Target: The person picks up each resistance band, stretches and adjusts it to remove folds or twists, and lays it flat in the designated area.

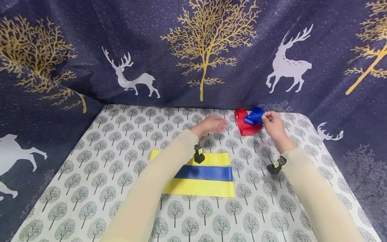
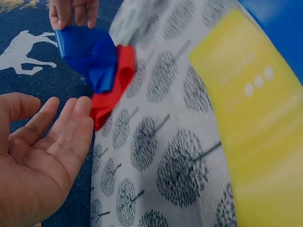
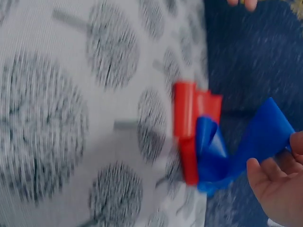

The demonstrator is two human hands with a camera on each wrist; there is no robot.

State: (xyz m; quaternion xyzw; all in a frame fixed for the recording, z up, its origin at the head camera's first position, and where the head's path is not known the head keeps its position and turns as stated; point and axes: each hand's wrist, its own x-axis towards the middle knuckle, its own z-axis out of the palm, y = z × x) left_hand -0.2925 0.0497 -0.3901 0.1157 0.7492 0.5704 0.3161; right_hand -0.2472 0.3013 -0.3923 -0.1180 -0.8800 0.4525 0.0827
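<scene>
My right hand (image 1: 275, 127) pinches one end of a blue resistance band (image 3: 265, 132) between thumb and fingers. The rest of that band droops, crumpled, over a red resistance band (image 1: 246, 126) at the table's far edge. To the left of both, my left hand (image 2: 47, 146) hovers with fingers extended, palm bare and nothing in it. Below the left forearm a yellow resistance band (image 1: 199, 188) lies flat, printed with "medium" in the left wrist view. Another blue band (image 1: 205, 173) stretches flat across its middle; their left ends are partly hidden by the sleeve.
A pale tablecloth (image 1: 121, 181) with a tree print covers the table. Behind it hangs a dark blue curtain (image 1: 181, 84) with white deer and golden trees, right at the table's back edge. Both wrists carry small black cameras (image 1: 198, 154).
</scene>
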